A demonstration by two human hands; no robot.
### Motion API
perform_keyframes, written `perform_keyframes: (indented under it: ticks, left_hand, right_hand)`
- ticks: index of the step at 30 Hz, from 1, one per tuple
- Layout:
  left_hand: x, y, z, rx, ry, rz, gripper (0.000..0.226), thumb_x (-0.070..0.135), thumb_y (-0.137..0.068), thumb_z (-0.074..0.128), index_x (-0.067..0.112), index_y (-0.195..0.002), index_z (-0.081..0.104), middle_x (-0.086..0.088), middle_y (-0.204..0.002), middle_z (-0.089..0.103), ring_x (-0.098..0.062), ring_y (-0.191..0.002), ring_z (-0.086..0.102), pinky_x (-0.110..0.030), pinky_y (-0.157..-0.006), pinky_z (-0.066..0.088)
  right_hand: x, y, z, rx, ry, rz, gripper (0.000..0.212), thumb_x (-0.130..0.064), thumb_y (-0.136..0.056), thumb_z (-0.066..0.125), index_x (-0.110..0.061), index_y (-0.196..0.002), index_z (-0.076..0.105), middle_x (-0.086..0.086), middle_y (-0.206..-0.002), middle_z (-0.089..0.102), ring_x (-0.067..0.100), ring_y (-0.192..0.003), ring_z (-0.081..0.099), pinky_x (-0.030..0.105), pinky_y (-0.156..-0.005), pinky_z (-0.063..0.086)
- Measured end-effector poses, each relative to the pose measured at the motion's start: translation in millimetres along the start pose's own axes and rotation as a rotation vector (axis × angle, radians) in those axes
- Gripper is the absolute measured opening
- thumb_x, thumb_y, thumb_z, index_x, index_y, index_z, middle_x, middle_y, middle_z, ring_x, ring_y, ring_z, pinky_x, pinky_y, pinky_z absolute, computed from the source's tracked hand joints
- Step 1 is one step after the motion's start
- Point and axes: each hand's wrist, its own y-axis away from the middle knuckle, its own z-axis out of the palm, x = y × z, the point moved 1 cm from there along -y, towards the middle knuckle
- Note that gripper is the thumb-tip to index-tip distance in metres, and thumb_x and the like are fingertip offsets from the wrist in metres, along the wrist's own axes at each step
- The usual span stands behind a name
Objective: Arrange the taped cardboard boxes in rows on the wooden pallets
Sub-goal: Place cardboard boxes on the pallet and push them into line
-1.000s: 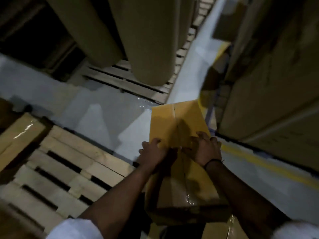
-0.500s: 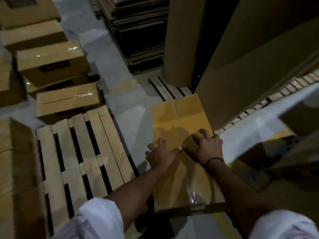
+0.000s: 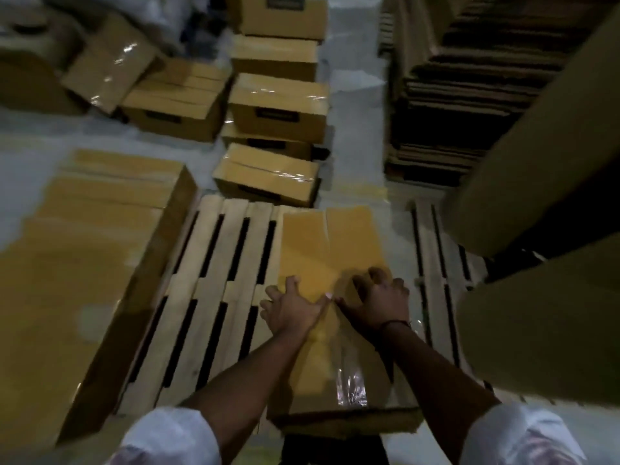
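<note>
Left hand (image 3: pixel 292 310): lay palm down, fingers splayed.
Right hand (image 3: pixel 379 297): knuckles raised, fingers bent, a dark band (image 3: pixel 396 325) at the wrist.
Arms: reached forward, forearms bare, thumbs almost touching.

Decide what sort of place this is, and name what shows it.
Probably a warehouse or packing floor: wooden pallets on a grey floor, many taped cardboard boxes beyond them, and a tall stack of flattened cardboard.
</note>
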Motion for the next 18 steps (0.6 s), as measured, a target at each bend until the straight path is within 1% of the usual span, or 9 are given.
perform_keyframes:
  ticks: [2, 4, 6, 8, 10, 12, 15, 18]
  left_hand:
    - [-12, -10, -14, 0.047, 0.056, -0.099, 0.095, 0.088, -0.063, 0.062, 0.042, -0.142, 0.038, -0.013, -0.146, 0.034, -0.043, -0.13, 0.04, -0.051, -0.109, 0.035]
    - [-26, -16, -26, 0.115, 0.115, -0.218, 0.094, 0.087, -0.062, 0.061, 0.042, -0.14, 0.037, -0.013, -0.144, 0.035, -0.042, -0.13, 0.039, -0.051, -0.11, 0.034]
    - [-37, -15, -36, 0.179, 0.17, -0.324, 0.092, 0.086, -0.062, 0.062, 0.041, -0.139, 0.037, -0.014, -0.142, 0.036, -0.042, -0.128, 0.039, -0.052, -0.11, 0.036]
    - [-46, -9, -44, 0.247, 0.215, -0.427, 0.092, 0.086, -0.062, 0.062, 0.04, -0.138, 0.039, -0.014, -0.14, 0.038, -0.042, -0.125, 0.041, -0.053, -0.107, 0.038]
    - [-56, 2, -50, 0.304, 0.24, -0.537, 0.09, 0.085, -0.063, 0.063, 0.039, -0.138, 0.041, -0.013, -0.139, 0.039, -0.042, -0.124, 0.043, -0.051, -0.104, 0.04]
    - [-67, 15, -50, 0.349, 0.276, -0.623, 0.09, 0.084, -0.066, 0.064, 0.039, -0.14, 0.041, -0.012, -0.139, 0.039, -0.041, -0.125, 0.044, -0.049, -0.105, 0.039]
    - [-86, 39, -45, 0.407, 0.365, -0.772, 0.092, 0.087, -0.067, 0.062, 0.038, -0.142, 0.042, -0.011, -0.141, 0.039, -0.041, -0.127, 0.043, -0.05, -0.107, 0.039]
    - [-106, 75, -33, 0.451, 0.483, -0.942, 0.095, 0.089, -0.066, 0.061, 0.037, -0.144, 0.044, -0.013, -0.146, 0.037, -0.043, -0.131, 0.041, -0.051, -0.11, 0.036]
  right_hand:
    - [-25, -26, 1, -0.062, 0.016, -0.13, 0.077, -0.09, -0.074, 0.039, -0.042, -0.132, 0.053, -0.004, -0.157, 0.031, 0.039, -0.123, 0.04, 0.05, -0.104, 0.037]
    - [-51, -51, 3, -0.132, 0.037, -0.256, 0.077, -0.086, -0.078, 0.045, -0.042, -0.142, 0.047, -0.005, -0.16, 0.025, 0.038, -0.127, 0.035, 0.05, -0.107, 0.034]
    - [-76, -69, 5, -0.143, 0.067, -0.37, 0.08, -0.087, -0.079, 0.044, -0.042, -0.145, 0.046, -0.005, -0.16, 0.027, 0.036, -0.129, 0.035, 0.049, -0.109, 0.033]
    - [-97, -78, 8, -0.144, 0.102, -0.472, 0.083, -0.091, -0.077, 0.04, -0.043, -0.144, 0.048, -0.006, -0.159, 0.029, 0.036, -0.131, 0.036, 0.048, -0.11, 0.033]
    - [-112, -81, 12, -0.162, 0.117, -0.575, 0.082, -0.091, -0.076, 0.04, -0.043, -0.143, 0.049, -0.006, -0.158, 0.031, 0.038, -0.132, 0.038, 0.048, -0.11, 0.035]
    - [-125, -80, 17, -0.198, 0.129, -0.683, 0.079, -0.087, -0.078, 0.045, -0.043, -0.143, 0.049, -0.005, -0.158, 0.031, 0.04, -0.132, 0.038, 0.05, -0.11, 0.036]
    - [-146, -70, 26, -0.255, 0.205, -0.87, 0.078, -0.084, -0.08, 0.049, -0.041, -0.145, 0.047, -0.004, -0.16, 0.029, 0.04, -0.133, 0.037, 0.05, -0.109, 0.036]
    - [-164, -42, 38, -0.297, 0.301, -1.031, 0.08, -0.085, -0.078, 0.048, -0.041, -0.145, 0.046, -0.003, -0.16, 0.028, 0.04, -0.133, 0.037, 0.049, -0.109, 0.036]
